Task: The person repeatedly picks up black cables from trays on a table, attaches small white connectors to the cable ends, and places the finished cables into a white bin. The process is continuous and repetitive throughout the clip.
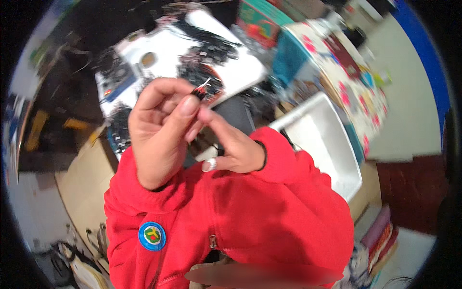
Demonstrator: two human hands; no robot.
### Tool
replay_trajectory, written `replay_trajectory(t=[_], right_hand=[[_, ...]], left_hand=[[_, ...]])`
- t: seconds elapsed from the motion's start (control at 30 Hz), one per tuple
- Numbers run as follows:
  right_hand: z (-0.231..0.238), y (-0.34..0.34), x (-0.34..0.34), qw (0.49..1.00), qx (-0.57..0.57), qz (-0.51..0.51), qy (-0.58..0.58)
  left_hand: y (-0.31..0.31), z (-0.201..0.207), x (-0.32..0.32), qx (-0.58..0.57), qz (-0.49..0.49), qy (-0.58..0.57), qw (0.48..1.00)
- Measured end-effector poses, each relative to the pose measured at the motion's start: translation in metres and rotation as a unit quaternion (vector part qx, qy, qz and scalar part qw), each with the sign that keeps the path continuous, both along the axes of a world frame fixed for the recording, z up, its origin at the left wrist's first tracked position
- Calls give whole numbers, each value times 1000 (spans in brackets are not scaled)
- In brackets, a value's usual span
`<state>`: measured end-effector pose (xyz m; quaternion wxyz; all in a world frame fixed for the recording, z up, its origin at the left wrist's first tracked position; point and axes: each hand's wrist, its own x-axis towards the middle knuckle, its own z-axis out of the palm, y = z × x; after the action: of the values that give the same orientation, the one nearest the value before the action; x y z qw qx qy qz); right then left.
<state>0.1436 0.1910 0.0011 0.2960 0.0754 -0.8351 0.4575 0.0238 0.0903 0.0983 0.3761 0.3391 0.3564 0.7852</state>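
My left hand [161, 123] is raised over the near edge of the white table, its thumb and fingers closed in a pinch. Between them sits a small bundle of black and red wires [198, 92] with a bright silvery tip pointing up and to the right. My right hand [236, 144] meets it from the right, one fingertip pressed close to the left thumb. Another digit of the right hand, its end wrapped or covered in white, lies apart below. What the right fingertips grip is hidden.
On the white table [245, 67] lie several black wire bundles [209, 52], a round tan disc [148, 59] and a blue box [120, 87]. An empty-looking white plastic bin [347, 179] stands at right. Beyond it, a flower-patterned cloth [344, 96] covers another surface beside a green-and-red carton [260, 24].
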Motion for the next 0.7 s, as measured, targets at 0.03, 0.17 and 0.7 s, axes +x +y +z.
replay_trajectory(t=[0.03, 0.17, 0.7], right_hand=[[10, 0, 20, 998, -31, 3, -63], [44, 13, 98, 951, -203, -109, -206], [-166, 155, 254, 698, -40, -242, -673]], left_hand=[[13, -4, 20, 5, -36, -10, 999], [45, -10, 65, 25, -92, 16, 995], [-78, -122, -79, -361, 87, 211, 904]])
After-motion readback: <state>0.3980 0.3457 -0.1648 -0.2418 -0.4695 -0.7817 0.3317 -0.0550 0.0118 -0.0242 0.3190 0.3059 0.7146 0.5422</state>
